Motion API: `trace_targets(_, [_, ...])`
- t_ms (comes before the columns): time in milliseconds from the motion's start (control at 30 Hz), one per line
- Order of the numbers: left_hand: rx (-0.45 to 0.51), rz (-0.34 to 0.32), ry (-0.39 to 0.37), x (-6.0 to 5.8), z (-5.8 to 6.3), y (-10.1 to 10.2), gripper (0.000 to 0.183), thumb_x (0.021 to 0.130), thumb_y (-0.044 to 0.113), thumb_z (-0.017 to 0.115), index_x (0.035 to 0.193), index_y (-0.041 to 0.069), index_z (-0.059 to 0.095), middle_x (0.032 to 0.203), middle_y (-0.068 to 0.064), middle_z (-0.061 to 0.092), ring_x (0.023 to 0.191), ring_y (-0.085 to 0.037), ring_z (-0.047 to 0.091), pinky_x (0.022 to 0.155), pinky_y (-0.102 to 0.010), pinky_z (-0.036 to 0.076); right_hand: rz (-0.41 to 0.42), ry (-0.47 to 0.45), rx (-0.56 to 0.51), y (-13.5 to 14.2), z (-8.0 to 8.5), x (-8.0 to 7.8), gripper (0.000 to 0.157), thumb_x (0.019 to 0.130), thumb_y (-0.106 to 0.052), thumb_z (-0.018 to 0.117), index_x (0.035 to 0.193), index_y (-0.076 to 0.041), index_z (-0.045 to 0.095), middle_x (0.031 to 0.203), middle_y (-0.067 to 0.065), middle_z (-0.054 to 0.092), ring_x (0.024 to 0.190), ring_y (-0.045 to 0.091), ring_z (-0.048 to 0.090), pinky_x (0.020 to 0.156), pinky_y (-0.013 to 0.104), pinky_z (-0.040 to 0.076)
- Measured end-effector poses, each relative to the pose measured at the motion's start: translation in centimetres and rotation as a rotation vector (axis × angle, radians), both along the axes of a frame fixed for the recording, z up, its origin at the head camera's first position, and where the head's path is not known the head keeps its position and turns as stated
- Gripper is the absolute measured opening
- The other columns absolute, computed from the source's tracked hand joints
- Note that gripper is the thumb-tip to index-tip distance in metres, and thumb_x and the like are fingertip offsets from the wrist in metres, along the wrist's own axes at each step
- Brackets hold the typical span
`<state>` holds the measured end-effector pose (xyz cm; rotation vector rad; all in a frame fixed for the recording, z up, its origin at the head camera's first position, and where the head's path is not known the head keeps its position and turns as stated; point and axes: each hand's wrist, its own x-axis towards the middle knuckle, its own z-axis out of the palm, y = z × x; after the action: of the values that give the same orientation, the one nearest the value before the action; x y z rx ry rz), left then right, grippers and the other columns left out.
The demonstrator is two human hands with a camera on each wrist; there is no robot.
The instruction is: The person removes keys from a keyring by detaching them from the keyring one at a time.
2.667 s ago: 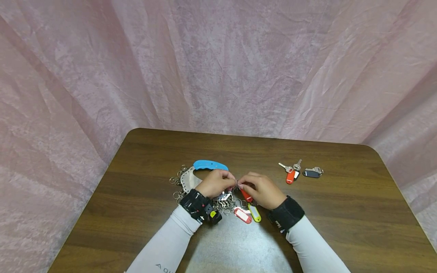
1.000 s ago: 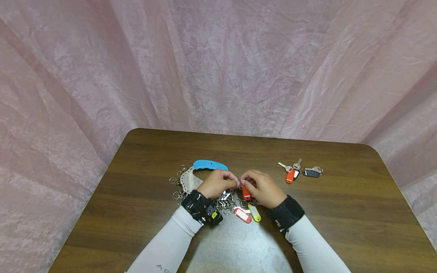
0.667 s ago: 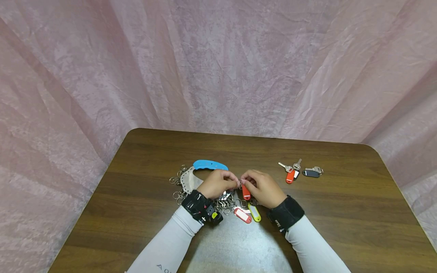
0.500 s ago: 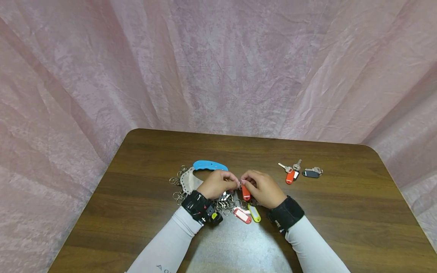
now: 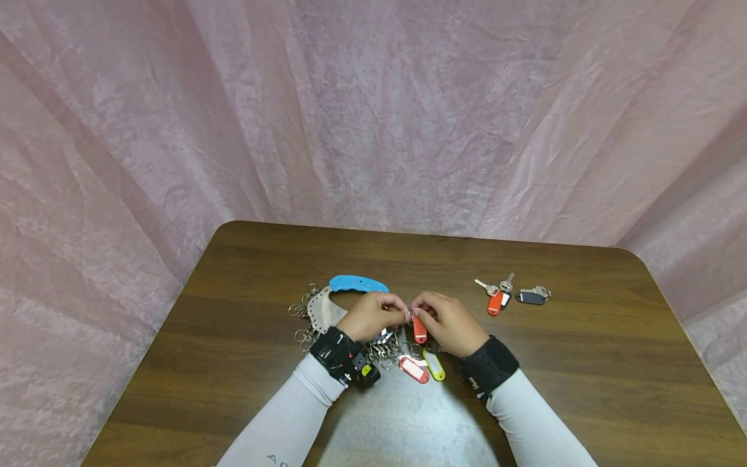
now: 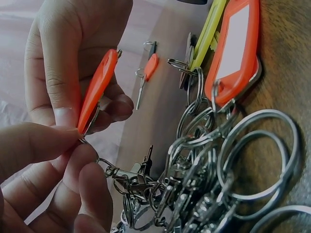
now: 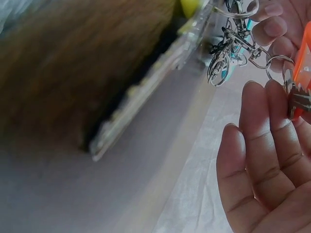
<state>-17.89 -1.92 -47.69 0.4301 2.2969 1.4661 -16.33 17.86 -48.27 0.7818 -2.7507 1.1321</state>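
Left hand (image 5: 373, 316) pinches a small metal split ring (image 6: 83, 140) between thumb and fingertips; its clip joins the cluster of snap hooks (image 6: 194, 179). Right hand (image 5: 449, 322) meets it tip to tip, pinching an orange-red key tag (image 5: 419, 330) by its ring end. A key (image 7: 299, 99) hangs against that tag in the right wrist view. Under the left hand lies a beige key holder (image 5: 322, 311) with a blue handle (image 5: 358, 283) and metal rings along its edge. Below the hands, a red tag (image 5: 414, 370) and a yellow tag (image 5: 434, 365) rest with their rings among the hooks.
At the right on the brown wooden table (image 5: 583, 337) lie an orange tag (image 5: 495, 303) with keys and a dark tag (image 5: 532, 298) with a key. Pink curtains (image 5: 373, 117) hang behind the table's far edge.
Since the earliest frame both hands have shifted slightly, the left to the right. The orange-red tag has swung more upright and shows more. Over the last second the hands barely move.
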Motion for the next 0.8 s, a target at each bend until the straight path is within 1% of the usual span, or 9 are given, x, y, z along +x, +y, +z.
trace_targets(267, [0.000, -0.002, -0.001, -0.01, -0.10, 0.08, 0.005, 0.086, 0.014, 0.067, 0.086, 0.009, 0.069, 0.075, 0.002, 0.063, 0.072, -0.011, 0.058, 0.067, -0.027, 0.048, -0.002, 0.015, 0.001, 0.07, -0.16, -0.11, 0.007, 0.093, -0.012, 0.060, 0.095, -0.017, 0.062, 0.085, -0.008, 0.058, 0.071, 0.005, 0.053, 0.062, 0.028, 0.046])
trace_targets(567, [-0.039, 0.008, -0.040, 0.03, 0.11, 0.10, 0.005, 0.087, 0.014, 0.064, 0.087, 0.012, 0.069, 0.076, 0.002, 0.064, 0.075, -0.018, 0.061, 0.067, -0.027, 0.048, 0.012, 0.026, 0.002, 0.03, -0.07, -0.04, 0.005, 0.092, -0.012, 0.062, 0.094, -0.016, 0.063, 0.085, -0.009, 0.057, 0.072, 0.004, 0.054, 0.063, 0.028, 0.048])
trace_targets(800, [-0.045, 0.033, -0.043, -0.01, 0.14, 0.01, 0.006, 0.087, 0.014, 0.064, 0.086, 0.014, 0.069, 0.076, 0.002, 0.063, 0.071, -0.013, 0.058, 0.063, -0.026, 0.047, 0.065, 0.051, -0.040, -0.12, 0.15, -0.01, 0.006, 0.090, -0.011, 0.064, 0.094, -0.015, 0.063, 0.085, -0.009, 0.058, 0.072, 0.002, 0.055, 0.063, 0.028, 0.050])
